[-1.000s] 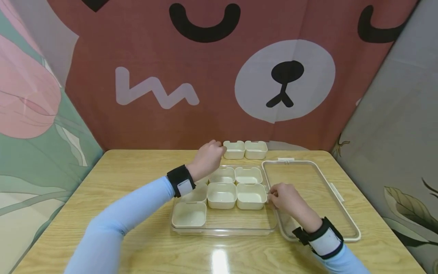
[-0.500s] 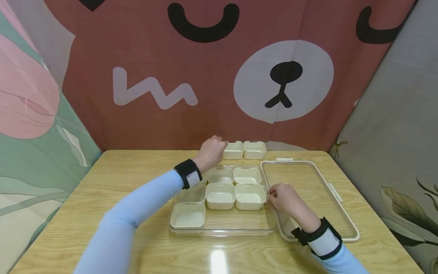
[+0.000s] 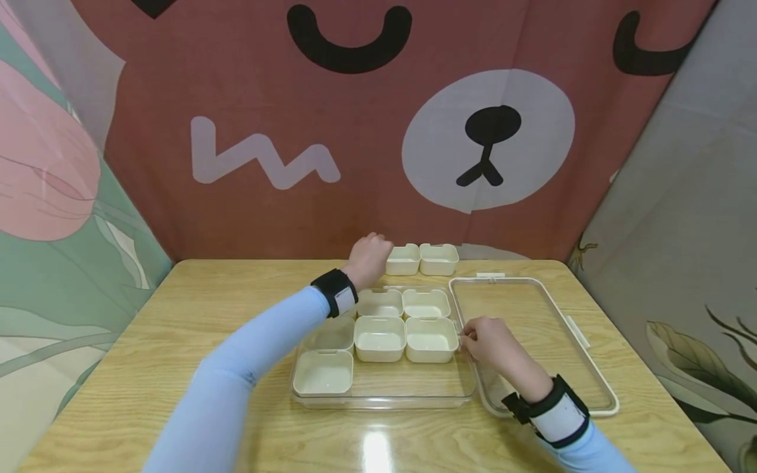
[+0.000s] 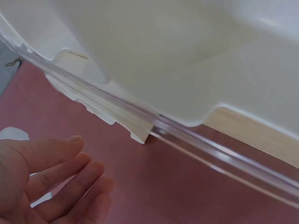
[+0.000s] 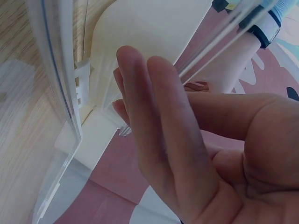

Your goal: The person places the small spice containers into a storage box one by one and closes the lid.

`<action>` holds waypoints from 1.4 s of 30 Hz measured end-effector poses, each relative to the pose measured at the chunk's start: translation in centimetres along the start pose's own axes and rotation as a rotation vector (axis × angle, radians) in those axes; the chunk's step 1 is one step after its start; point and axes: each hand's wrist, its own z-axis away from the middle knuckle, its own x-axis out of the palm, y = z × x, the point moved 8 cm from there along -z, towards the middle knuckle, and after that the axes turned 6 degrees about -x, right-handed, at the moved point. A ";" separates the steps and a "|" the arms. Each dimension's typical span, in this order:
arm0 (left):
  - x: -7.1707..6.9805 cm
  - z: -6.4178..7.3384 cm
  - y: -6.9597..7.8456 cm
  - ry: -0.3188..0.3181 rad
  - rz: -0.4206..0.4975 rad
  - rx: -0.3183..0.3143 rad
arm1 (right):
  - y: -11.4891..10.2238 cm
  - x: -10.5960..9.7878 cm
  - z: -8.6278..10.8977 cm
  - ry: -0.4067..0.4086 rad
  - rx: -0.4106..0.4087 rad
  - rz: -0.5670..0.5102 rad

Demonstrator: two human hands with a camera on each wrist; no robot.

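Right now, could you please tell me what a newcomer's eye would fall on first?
Probably the huge bear face on the backdrop behind the table. Next, the clear tray of cream boxes mid-table, with the right hand at its right side. Then the left hand, beside two more boxes at the table's back edge.
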 end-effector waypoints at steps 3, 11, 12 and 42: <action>0.5 -0.5 0.1 -0.013 -0.004 -0.002 | 0.1 0.0 0.0 0.000 0.004 0.000; 2.2 -1.6 0.6 -0.075 -0.016 -0.007 | 0.2 -0.1 0.1 0.001 0.006 0.003; 2.4 -1.7 0.6 -0.086 -0.019 -0.010 | 0.2 -0.1 0.1 -0.001 0.009 0.003; 5.0 -3.9 1.2 -0.171 -0.123 -0.035 | 0.1 0.0 -0.1 0.018 -0.007 0.007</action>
